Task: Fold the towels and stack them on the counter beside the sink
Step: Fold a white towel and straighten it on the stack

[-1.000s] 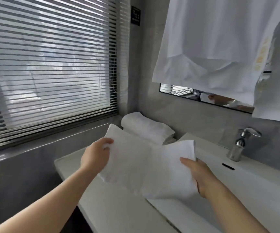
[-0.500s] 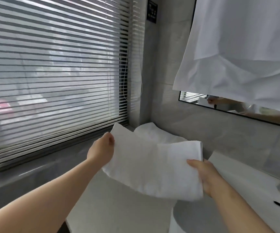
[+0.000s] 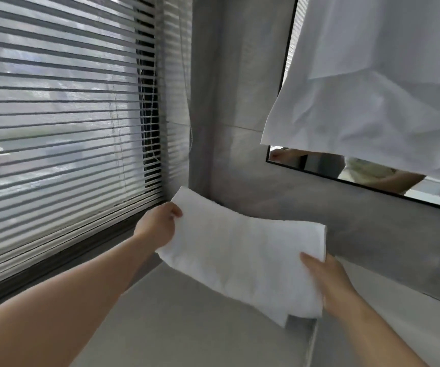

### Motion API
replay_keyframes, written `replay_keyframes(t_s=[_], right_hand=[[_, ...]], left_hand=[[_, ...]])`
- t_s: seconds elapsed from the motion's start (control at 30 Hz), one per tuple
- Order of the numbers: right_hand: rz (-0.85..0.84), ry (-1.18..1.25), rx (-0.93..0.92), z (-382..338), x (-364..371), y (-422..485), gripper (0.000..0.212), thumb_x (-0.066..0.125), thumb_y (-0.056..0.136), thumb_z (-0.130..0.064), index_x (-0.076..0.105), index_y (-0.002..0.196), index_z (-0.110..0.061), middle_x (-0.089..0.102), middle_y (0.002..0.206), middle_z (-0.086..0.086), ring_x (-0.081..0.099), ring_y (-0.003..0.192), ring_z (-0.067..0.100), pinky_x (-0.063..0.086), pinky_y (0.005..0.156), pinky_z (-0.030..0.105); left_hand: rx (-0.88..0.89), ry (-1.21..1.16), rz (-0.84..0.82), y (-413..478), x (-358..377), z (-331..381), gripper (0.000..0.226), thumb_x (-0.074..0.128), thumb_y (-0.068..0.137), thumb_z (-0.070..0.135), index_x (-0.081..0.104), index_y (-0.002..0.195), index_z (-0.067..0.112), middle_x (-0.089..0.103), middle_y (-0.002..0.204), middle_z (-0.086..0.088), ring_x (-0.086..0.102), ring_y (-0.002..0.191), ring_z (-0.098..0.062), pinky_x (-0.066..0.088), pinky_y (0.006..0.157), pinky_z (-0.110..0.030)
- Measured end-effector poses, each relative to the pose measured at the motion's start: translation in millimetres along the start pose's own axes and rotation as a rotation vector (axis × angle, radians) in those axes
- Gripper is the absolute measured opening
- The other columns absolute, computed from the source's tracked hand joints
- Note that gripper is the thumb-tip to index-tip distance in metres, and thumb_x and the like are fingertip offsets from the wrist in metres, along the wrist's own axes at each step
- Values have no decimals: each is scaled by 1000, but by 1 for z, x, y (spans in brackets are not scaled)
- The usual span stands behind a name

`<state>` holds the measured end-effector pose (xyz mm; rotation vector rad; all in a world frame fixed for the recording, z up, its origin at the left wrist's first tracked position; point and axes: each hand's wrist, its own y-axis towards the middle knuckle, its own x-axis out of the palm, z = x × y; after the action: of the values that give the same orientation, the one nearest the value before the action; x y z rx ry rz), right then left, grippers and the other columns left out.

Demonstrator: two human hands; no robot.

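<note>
Left grip (image 3: pixel 158 229) and right grip (image 3: pixel 330 279) each pinch an end of the folded white towel (image 3: pixel 240 255), held above the tabletop (image 3: pixel 174 321); it now covers the rolled towel seen earlier

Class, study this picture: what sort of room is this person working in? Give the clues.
Most likely a bathroom: a mirror on the grey wall, a pale counter below it, and a white towel held over the counter.

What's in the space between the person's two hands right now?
In the head view, a folded white towel spans the gap: the left hand grips one end and the right hand pinches the other.
</note>
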<state>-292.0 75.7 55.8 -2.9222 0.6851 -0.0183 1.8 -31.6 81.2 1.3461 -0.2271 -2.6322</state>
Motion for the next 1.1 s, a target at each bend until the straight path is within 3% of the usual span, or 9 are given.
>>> replay_keyframes(t_s=[0.1, 0.17, 0.37, 0.43, 0.6, 0.73, 0.87, 0.97, 1.1], right_hand=[[81, -15, -35, -1, 3, 24, 18, 54, 95, -14, 56, 112, -12, 63, 94, 7, 60, 84, 26, 48, 82, 37], [138, 12, -41, -2, 7, 43, 14, 53, 95, -13, 54, 109, -16, 59, 84, 0, 57, 75, 19, 45, 75, 33], [204, 33, 79, 10, 27, 91, 25, 58, 93, -19, 58, 116, -9, 64, 101, 9, 61, 91, 29, 50, 88, 44], [212, 52, 117, 18, 31, 102, 20, 56, 94, -15, 57, 113, -11, 62, 94, 8, 59, 87, 28, 48, 84, 40], [273, -13, 178, 34, 32, 112, 29, 58, 93, -13, 58, 120, -4, 62, 104, 11, 58, 85, 27, 48, 82, 37], [338, -109, 167, 47, 34, 113, 25, 56, 93, -14, 57, 115, -1, 62, 95, 10, 57, 77, 24, 46, 66, 31], [474, -304, 168, 49, 41, 113, 44, 55, 92, -17, 43, 131, 0, 57, 117, 18, 58, 98, 34, 47, 81, 38], [485, -496, 104, 50, 42, 102, 45, 52, 88, -10, 43, 132, -8, 56, 122, 16, 57, 103, 34, 47, 81, 35], [442, -759, 94, 46, 41, 86, 39, 53, 89, -18, 52, 128, -17, 44, 134, 14, 49, 115, 33, 43, 97, 39]], left_hand=[[38, -12, -32, 45, 18, 10, 39, 33, 91, 4, 62, 106, 26, 60, 116, 1, 55, 102, -24, 41, 79, -27], [55, -15, -59, 75, 30, 13, 40, 32, 91, 3, 61, 105, 26, 60, 116, -1, 55, 96, -24, 42, 79, -28], [162, 75, -131, 148, 78, 6, 38, 33, 92, 3, 58, 102, 30, 59, 117, 0, 54, 92, -22, 48, 78, -31], [213, 171, -138, 159, 93, 4, 39, 33, 93, 6, 57, 109, 32, 58, 119, 0, 56, 97, -24, 48, 80, -33], [234, 307, -196, 168, 122, -13, 41, 31, 95, 7, 49, 122, 33, 55, 124, -2, 56, 105, -26, 48, 87, -36], [222, 407, -263, 164, 129, -21, 42, 26, 96, 10, 39, 130, 31, 49, 130, -4, 51, 113, -28, 46, 87, -36], [258, 536, -238, 149, 127, -13, 37, 34, 95, 15, 40, 130, 25, 37, 135, -4, 37, 124, -28, 41, 92, -38], [338, 653, -175, 137, 126, -7, 36, 34, 96, 21, 43, 131, 24, 22, 144, -4, 27, 130, -28, 30, 103, -39], [331, 617, -224, 117, 122, -6, 38, 30, 96, 22, 42, 133, 27, 38, 140, -2, 23, 136, -26, 12, 112, -54]])
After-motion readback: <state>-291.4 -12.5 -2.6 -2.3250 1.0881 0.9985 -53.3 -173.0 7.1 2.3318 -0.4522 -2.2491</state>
